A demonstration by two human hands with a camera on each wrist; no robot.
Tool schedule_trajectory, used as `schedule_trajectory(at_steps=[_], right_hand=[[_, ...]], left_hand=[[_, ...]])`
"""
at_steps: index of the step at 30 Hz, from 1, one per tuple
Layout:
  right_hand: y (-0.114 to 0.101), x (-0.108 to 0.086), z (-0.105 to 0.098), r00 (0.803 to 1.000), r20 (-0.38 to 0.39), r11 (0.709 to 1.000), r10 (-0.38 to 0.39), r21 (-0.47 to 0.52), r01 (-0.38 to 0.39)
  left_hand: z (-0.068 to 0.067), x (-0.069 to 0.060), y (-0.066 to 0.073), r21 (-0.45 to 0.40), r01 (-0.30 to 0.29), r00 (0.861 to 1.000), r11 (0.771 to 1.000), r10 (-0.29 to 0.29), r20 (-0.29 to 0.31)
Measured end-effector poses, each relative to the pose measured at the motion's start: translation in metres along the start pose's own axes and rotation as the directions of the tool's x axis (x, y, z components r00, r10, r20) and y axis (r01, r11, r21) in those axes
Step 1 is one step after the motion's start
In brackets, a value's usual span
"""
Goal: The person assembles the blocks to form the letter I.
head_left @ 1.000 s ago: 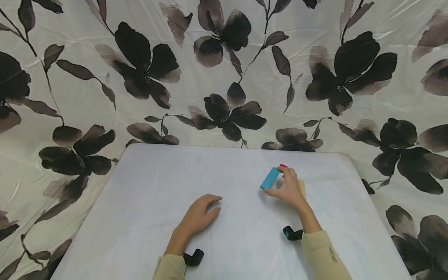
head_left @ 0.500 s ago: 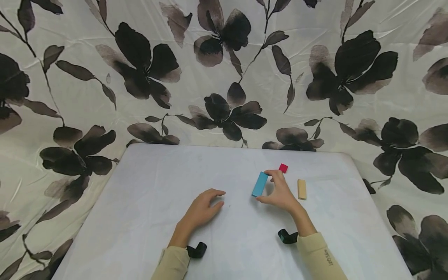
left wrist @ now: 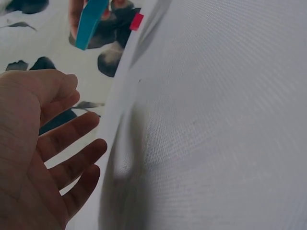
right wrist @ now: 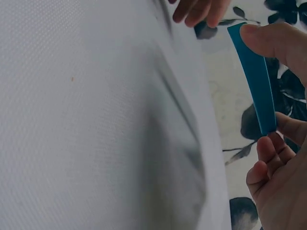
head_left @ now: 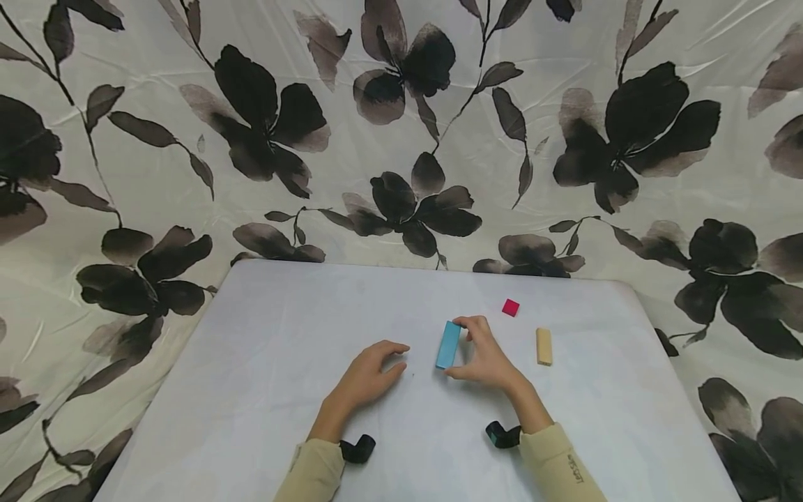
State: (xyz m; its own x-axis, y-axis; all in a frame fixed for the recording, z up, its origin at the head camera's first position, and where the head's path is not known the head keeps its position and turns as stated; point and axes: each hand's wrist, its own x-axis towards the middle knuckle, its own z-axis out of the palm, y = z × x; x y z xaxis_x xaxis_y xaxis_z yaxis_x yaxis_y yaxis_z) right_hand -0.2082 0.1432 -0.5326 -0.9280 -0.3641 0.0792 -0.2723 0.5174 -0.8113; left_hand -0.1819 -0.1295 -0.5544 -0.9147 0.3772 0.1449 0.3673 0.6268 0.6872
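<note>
- Floral cloth (head_left: 401, 136) backs the white table (head_left: 282, 314).
- I see the right hand (head_left: 486, 360) pinch the blue block (head_left: 448, 345) (by its ends).
- Left hand (head_left: 369, 374) nearby, fingers loosely apart.

Wears a pale khaki left sleeve (head_left: 314, 470) at seven o'clock, head view; a matching right sleeve (head_left: 552, 453) at five, with dark lettering (head_left: 575, 468) lengthwise. Carries a black, bent left wrist device (head_left: 359, 450) toward two o'clock from sleeve, similar right wrist device (head_left: 504, 435) toward ten.
</note>
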Motion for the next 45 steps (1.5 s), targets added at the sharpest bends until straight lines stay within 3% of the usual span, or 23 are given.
schedule_trajectory(at_steps=[4, 11, 20, 33, 45], right_hand=[[0.002, 0.002, 0.005, 1.0, 0.025, 1.0, -0.001, 0.012, 0.001], [0.004, 0.003, 0.013, 0.998, 0.065, 1.0, 0.003, 0.001, -0.003], [0.005, 0.007, 0.023, 0.994, 0.11, 1.0, -0.007, -0.012, 0.008], [0.01, 0.008, 0.035, 0.983, 0.178, 0.999, -0.037, -0.021, 0.042], [0.011, 0.014, 0.036, 0.98, 0.191, 0.998, -0.055, -0.022, 0.061]], left_hand=[[0.001, 0.001, 0.0, -0.005, -0.008, 1.0, 1.0, 0.008, -0.003], [0.005, 0.006, -0.002, -0.01, 0.038, 0.999, 0.999, -0.038, 0.029], [0.007, 0.013, -0.001, -0.012, 0.028, 0.999, 1.0, -0.028, 0.022], [0.009, 0.012, -0.002, 0.0, 0.018, 1.0, 1.0, -0.018, 0.012], [0.011, 0.011, -0.002, 0.003, 0.03, 1.0, 1.0, -0.03, 0.005]])
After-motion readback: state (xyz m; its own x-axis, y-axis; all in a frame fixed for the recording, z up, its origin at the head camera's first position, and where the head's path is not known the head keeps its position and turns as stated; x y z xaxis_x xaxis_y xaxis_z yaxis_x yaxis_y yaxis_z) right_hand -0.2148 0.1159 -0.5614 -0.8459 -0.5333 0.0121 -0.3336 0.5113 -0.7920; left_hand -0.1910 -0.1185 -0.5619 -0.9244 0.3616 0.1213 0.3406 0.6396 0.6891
